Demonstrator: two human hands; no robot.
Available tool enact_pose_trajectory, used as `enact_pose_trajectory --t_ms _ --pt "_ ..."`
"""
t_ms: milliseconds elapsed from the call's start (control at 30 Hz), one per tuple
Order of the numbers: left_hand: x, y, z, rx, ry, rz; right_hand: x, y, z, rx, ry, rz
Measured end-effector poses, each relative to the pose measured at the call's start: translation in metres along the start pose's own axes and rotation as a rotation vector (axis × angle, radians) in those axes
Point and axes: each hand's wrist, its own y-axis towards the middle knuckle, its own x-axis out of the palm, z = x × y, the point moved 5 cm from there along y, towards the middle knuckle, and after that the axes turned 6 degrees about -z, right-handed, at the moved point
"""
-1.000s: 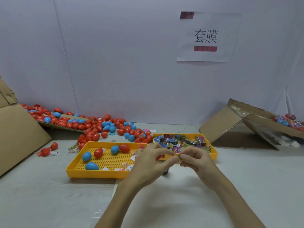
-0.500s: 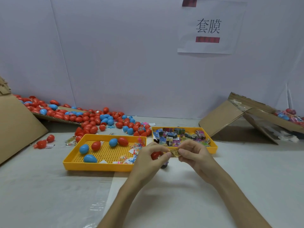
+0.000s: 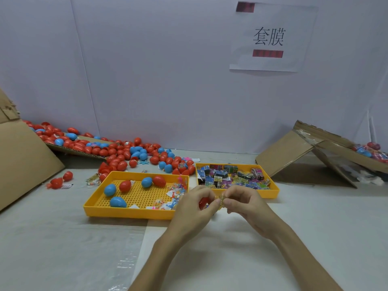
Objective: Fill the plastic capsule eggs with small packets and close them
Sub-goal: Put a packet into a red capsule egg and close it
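My left hand (image 3: 194, 203) holds a red capsule egg (image 3: 203, 202) in its curled fingers, just in front of the two yellow trays. My right hand (image 3: 243, 201) pinches a small yellowish packet (image 3: 220, 199) at the egg, and the fingertips of both hands meet on it. The left yellow tray (image 3: 130, 214) holds several red and blue eggs and some small clear packets. The right yellow tray (image 3: 273, 189) is full of small colourful packets.
A heap of red and blue eggs (image 3: 126, 153) spills from a cardboard sheet at the back left. A cardboard box (image 3: 294, 152) with more eggs leans at the right, and another cardboard piece (image 3: 23, 162) stands at the far left. A wall rises behind.
Both hands have kept together on the egg and packet. The packet looks more bunched between the fingertips now. The view has tilted slightly.
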Motion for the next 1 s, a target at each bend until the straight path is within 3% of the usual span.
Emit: enact_pose_trajectory --t_ms 467,600,1000 --pt "0.0004 0.0038 -0.0028 -0.024 -0.113 -0.067 0.0084 -0.0027 0.0009 0.061 0.102 -0.199" --pt "0.0007 0.0033 -0.0020 -0.029 -0.115 -0.074 0.0035 -0.0017 0.0013 0.070 0.190 -0.126" --pt "0.0045 0.0050 -0.0044 -0.060 -0.131 -0.119 0.0093 0.0006 0.0031 0.007 0.374 -0.131"
